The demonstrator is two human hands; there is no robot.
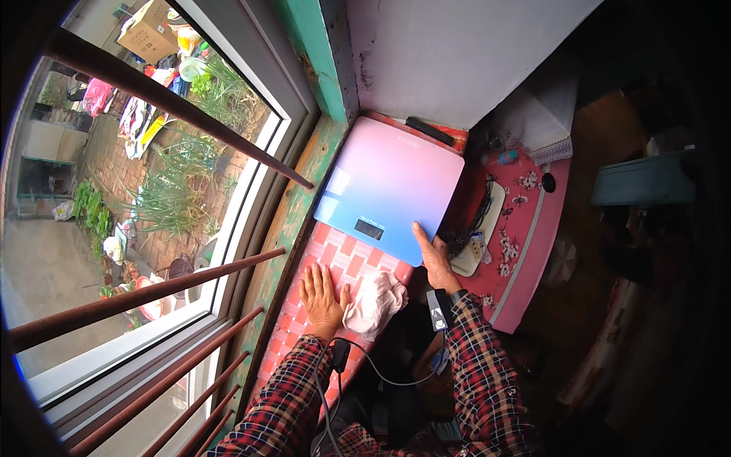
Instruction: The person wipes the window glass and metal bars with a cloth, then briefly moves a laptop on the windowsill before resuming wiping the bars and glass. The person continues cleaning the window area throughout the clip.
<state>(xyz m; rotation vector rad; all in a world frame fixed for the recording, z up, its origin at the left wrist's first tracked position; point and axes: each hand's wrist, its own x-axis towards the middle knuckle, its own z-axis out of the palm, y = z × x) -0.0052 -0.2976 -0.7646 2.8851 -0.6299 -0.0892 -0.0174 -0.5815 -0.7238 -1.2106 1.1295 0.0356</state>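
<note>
A pink-to-blue glass bathroom scale [394, 177] with a small dark display [369, 229] lies at the far end of the windowsill. My right hand [438, 260] grips its near right corner, the thumb on top of the glass and the fingers mostly hidden below the edge. On the red-and-white patterned sill cover [291, 320], my left hand [321, 298] rests palm down with its fingers apart. A crumpled pale cloth [376, 304] sits beside that hand, close to the thumb.
Rusty bars [188, 291] stand before the window on the left. A dark elongated object [429, 131] lies behind the scale. To the right, lower down, a red floral cover [514, 228] bears a cream tray [488, 234]. Cables [394, 381] hang between my wrists.
</note>
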